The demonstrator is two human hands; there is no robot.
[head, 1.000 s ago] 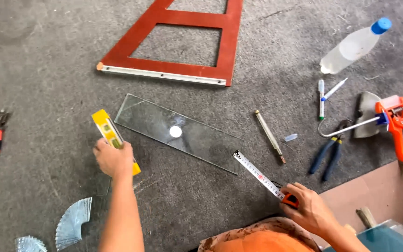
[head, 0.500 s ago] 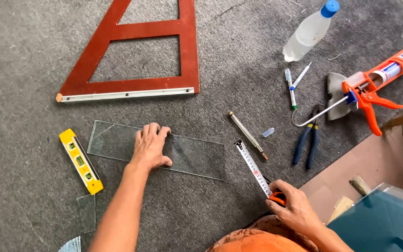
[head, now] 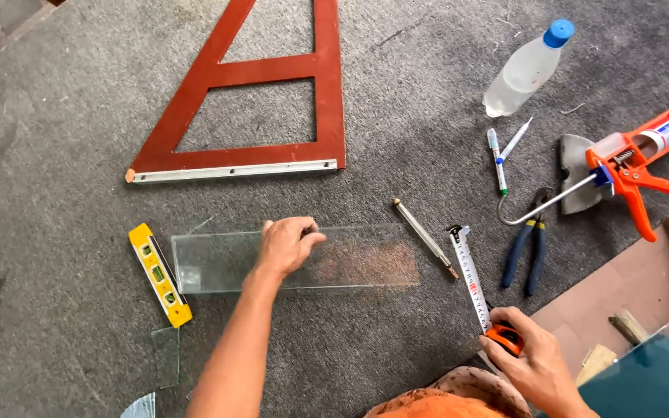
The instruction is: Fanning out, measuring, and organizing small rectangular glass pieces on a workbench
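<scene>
Head view: left hand (head: 286, 244) has left yellow level (head: 159, 274), now flat w/ fingers together on glass strip (head: 365, 265); right hand (head: 534, 364) still pinches tape measure (head: 474, 282), blade out.

Bright, even daylight, soft faint shadows, sharp focus, slight wide-angle edge distortion.

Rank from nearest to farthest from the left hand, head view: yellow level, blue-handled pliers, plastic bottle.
Measured from the left hand, resting on the glass strip:
1. Yellow level, to its left, beside the glass.
2. Blue-handled pliers, far to the right.
3. Plastic bottle, upper right.
</scene>
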